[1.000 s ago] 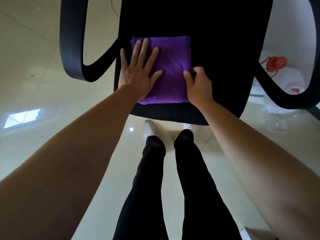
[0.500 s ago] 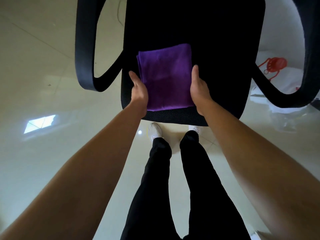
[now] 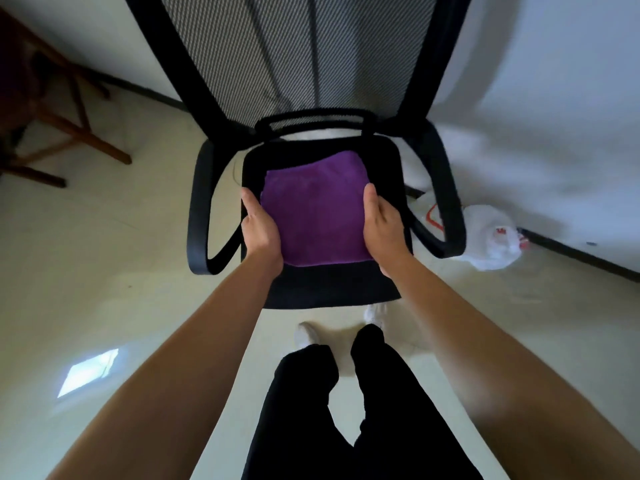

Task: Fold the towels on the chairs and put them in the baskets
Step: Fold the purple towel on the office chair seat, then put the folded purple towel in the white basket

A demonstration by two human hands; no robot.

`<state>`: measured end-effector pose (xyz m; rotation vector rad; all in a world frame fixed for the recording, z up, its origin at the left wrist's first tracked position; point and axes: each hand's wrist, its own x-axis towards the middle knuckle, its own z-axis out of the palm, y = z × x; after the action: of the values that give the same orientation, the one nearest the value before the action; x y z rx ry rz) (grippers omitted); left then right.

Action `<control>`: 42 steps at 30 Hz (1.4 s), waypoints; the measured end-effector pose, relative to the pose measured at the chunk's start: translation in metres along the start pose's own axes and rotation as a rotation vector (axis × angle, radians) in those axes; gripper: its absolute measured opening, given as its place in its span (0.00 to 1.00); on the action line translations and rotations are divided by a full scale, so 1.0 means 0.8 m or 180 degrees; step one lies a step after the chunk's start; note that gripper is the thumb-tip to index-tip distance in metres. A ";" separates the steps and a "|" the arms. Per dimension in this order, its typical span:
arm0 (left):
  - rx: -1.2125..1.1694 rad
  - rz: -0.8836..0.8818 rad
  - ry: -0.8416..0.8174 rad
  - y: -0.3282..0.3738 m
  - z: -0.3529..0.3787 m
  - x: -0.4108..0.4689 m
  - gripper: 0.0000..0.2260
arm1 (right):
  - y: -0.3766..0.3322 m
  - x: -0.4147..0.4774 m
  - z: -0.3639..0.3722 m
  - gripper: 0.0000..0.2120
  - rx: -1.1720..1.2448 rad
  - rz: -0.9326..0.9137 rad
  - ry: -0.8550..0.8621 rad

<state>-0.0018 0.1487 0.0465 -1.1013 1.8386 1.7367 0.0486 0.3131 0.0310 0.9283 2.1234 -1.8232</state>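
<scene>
A folded purple towel (image 3: 317, 211) lies over the black seat of an office chair (image 3: 329, 289) with a mesh back. My left hand (image 3: 259, 230) holds the towel's left edge, thumb on top and fingers under it. My right hand (image 3: 382, 225) grips the right edge the same way. The towel's near edge looks slightly raised off the seat. No basket is in view.
The chair's armrests (image 3: 199, 216) curve out on both sides of the seat. A white plastic bag (image 3: 491, 237) with red print lies on the floor to the right, by the wall. Wooden furniture legs (image 3: 69, 133) stand at the far left. My feet are just below the seat's front edge.
My left hand left the top of the towel and took its left edge; my right hand shifted to the right edge. The view pulled back and up, showing the chair's back.
</scene>
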 end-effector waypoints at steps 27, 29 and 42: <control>0.1508 0.3727 -0.4809 -0.073 0.073 -0.704 0.14 | -0.006 -0.726 -0.320 0.22 0.1293 -0.0436 0.4594; 0.1540 0.4024 -0.5067 -0.121 0.050 -0.757 0.11 | 0.027 -0.796 -0.321 0.21 0.1353 -0.0490 0.4851; 0.1940 0.3514 -0.6400 -0.553 -0.141 -1.055 0.08 | 0.325 -1.251 -0.278 0.21 0.1685 0.0160 0.5982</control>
<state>0.8789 0.3065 0.3924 1.6756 1.0360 1.1716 1.0375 0.2038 0.3912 3.7511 1.7780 -1.3534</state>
